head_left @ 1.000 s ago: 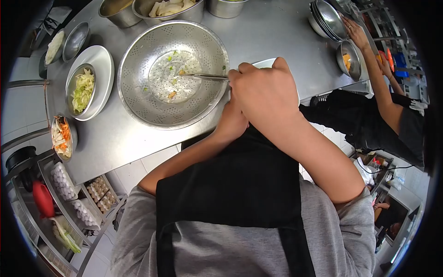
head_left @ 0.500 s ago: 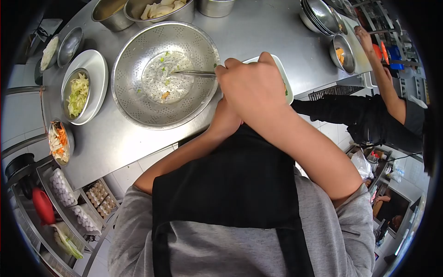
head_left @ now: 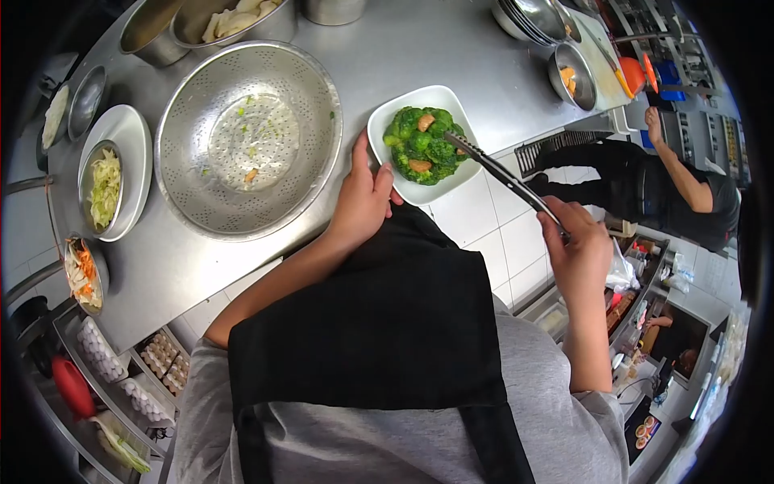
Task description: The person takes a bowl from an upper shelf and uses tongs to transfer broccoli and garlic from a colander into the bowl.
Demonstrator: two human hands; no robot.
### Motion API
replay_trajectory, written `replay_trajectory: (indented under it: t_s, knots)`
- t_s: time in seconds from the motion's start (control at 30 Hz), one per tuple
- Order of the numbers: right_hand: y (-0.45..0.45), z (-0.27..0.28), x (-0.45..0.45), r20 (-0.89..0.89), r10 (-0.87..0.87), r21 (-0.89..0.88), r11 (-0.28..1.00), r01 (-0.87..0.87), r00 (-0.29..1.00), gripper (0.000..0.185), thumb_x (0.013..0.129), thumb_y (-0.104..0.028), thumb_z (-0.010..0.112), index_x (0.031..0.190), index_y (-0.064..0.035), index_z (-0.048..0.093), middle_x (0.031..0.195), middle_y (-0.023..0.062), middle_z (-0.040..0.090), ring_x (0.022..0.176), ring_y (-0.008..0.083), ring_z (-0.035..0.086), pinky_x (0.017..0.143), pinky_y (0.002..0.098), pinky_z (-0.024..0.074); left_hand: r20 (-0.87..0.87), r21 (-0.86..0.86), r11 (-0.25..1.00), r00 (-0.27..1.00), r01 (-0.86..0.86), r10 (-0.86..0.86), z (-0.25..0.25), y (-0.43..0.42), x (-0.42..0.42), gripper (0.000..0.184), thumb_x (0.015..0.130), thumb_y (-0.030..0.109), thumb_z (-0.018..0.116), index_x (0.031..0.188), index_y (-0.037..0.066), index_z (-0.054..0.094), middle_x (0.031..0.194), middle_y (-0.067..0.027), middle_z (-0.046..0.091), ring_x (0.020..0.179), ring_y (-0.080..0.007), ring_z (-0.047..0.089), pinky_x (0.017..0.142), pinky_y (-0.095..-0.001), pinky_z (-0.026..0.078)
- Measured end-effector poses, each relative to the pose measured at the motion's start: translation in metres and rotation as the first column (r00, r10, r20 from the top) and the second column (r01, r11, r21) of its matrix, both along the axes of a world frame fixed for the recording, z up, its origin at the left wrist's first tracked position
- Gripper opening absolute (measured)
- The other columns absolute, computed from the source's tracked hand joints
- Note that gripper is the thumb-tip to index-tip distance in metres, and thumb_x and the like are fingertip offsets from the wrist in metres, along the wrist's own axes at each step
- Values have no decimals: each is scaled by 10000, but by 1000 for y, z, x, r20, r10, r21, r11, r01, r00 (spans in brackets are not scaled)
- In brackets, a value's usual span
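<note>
My left hand point(head_left: 363, 198) grips the left edge of a white square bowl point(head_left: 427, 194), its thumb along the near side. Inside the bowl sit green broccoli florets point(head_left: 427, 145) with a few brown-orange pieces among them. My right hand point(head_left: 582, 242) is closed around the handle end of metal tongs point(head_left: 511, 179), whose tips touch the broccoli's right side. Just left of my left hand stands a large perforated steel colander point(head_left: 189, 181), with only small green and orange scraps on its base.
Along the left table edge are a white oval plate point(head_left: 137, 198) under a bowl of shredded cabbage point(head_left: 105, 189), and a bowl of carrot mix point(head_left: 85, 274). Steel pots point(head_left: 153, 36) stand at the back. A co-worker point(head_left: 677, 185) is at the right, beyond a small steel bowl point(head_left: 574, 77).
My crossed hands have come apart. The right hand has moved right and down with the tongs, from the colander to the broccoli. The bowl, previously mostly hidden, now shows, with my left hand on it.
</note>
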State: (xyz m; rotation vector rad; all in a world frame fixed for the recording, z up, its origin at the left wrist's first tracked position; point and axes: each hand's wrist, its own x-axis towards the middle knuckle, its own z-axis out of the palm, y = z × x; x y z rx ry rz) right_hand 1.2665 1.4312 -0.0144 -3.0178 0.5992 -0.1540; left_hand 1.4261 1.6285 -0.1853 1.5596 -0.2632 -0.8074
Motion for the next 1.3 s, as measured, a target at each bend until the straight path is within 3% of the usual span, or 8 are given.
replay_trajectory:
  t_s: [0.13,0.33,0.57,0.83,1.0,1.17,1.23,1.3]
  knots:
    - [6,-11,-7,-36,-23,-60,998,21,999,214,855,-216,759,1046,-123,737,829,15,681,591,215,593,601,338,398,-41,36,999,999,30,-29,-1,1,1,637,1046,106,437,1572,62,81,783,-93,646,570,-136,599,511,-284,500]
    - [2,-6,-10,-66,-7,-127,992,-1,998,250,852,-229,756,1087,-146,727,828,2,677,600,200,591,605,334,388,-31,-3,1000,999,-12,12,-3,-2,-2,590,1045,100,421,1553,59,125,759,-83,647,539,-122,576,494,-273,484]
    - [0,-6,-7,-76,-18,-58,998,13,997,255,874,-250,739,1106,-144,719,815,3,660,531,188,534,596,328,381,-35,30,999,999,-11,12,-1,-3,-2,592,1040,88,417,1552,53,121,786,-84,645,552,-119,578,498,-272,486]
    - [0,-21,-18,107,-44,3,999,44,993,277,867,-218,749,1133,-146,716,819,16,661,562,192,562,568,318,400,-34,30,999,999,-11,12,4,-2,-2,598,1038,82,413,1556,59,116,808,-88,648,568,-117,583,502,-273,489]
    - [0,-47,-28,36,-72,34,997,71,997,321,851,-189,764,1165,-150,709,845,20,673,601,180,594,586,319,436,-56,32,999,998,19,-17,2,-3,0,592,1038,81,404,1554,57,117,789,-94,647,567,-119,587,503,-276,491]
    - [3,-69,-31,208,-124,123,987,100,970,326,858,-196,760,1178,-165,705,835,23,658,586,183,580,590,318,436,-43,40,999,999,-7,8,3,-7,-3,586,1042,91,397,1555,59,114,742,-82,631,546,-123,577,501,-269,487]
    - [5,-91,-31,144,-153,176,976,127,978,331,862,-195,755,1188,-170,702,836,21,651,601,187,579,602,323,434,-56,42,999,998,-8,10,5,-6,-6,592,1048,101,397,1560,63,103,724,-74,620,537,-124,570,500,-267,487]
    - [9,-99,-31,142,-189,233,960,153,972,334,864,-198,752,1193,-172,702,825,22,639,626,188,586,599,326,425,-103,39,996,991,-77,81,10,-4,-7,451,1054,131,444,1450,42,248,669,-37,562,526,-95,520,472,-260,440]
